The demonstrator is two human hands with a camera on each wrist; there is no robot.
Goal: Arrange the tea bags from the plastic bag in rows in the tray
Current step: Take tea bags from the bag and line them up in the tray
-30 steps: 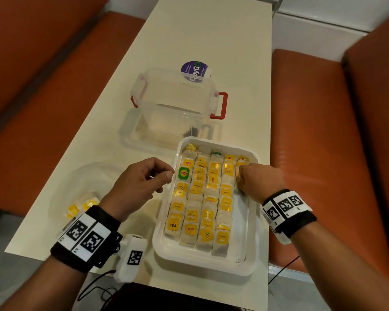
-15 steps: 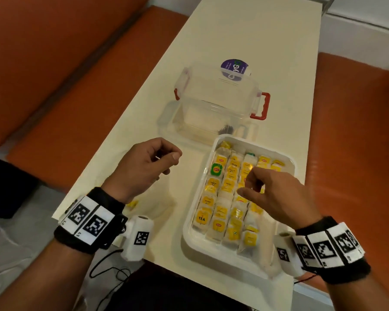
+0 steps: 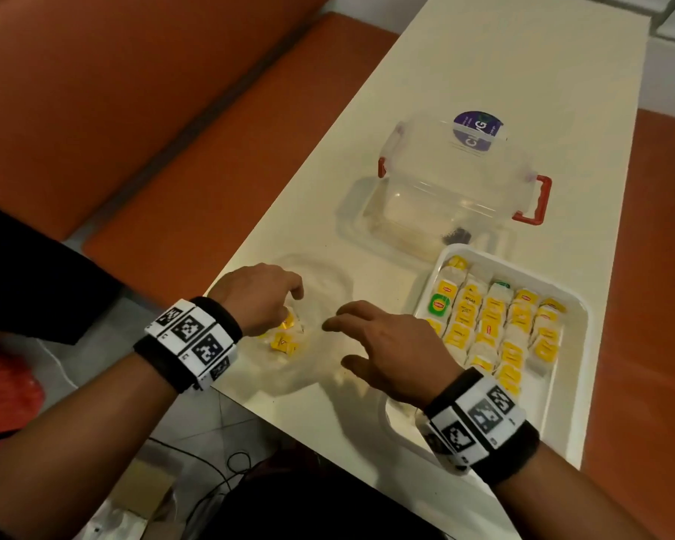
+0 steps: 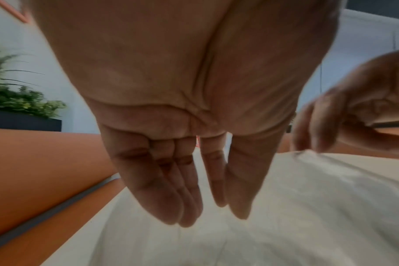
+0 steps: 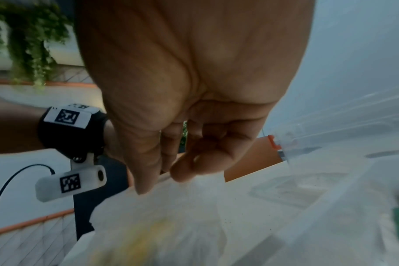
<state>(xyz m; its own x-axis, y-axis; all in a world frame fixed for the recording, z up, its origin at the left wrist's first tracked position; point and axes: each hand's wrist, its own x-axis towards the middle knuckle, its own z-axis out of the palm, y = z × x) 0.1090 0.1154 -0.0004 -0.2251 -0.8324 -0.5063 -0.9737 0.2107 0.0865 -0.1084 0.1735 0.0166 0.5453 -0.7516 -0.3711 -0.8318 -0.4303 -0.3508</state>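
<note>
A clear plastic bag [image 3: 320, 290] lies at the table's near left corner with a few yellow tea bags [image 3: 285, 341] inside. My left hand [image 3: 289, 305] hovers over it; in the left wrist view its fingers [image 4: 185, 207] hang straight and hold nothing. My right hand [image 3: 336, 342] reaches in from the right, and the thumb and a curled finger of that hand [image 5: 164, 180] pinch the bag's raised edge [image 4: 307, 153]. The white tray [image 3: 523, 267] on the right holds several rows of tea bags [image 3: 488, 325], one with a green label [image 3: 439, 304].
Behind the tray stands a clear lidded box [image 3: 453, 189] with red handles. Orange benches [image 3: 172, 111] run along both sides of the narrow cream table [image 3: 484, 72]. The bag lies close to the table's near edge; cables lie on the floor below.
My right hand left the tray and crossed left to the plastic bag. My left hand moved down onto the bag. The view swung left.
</note>
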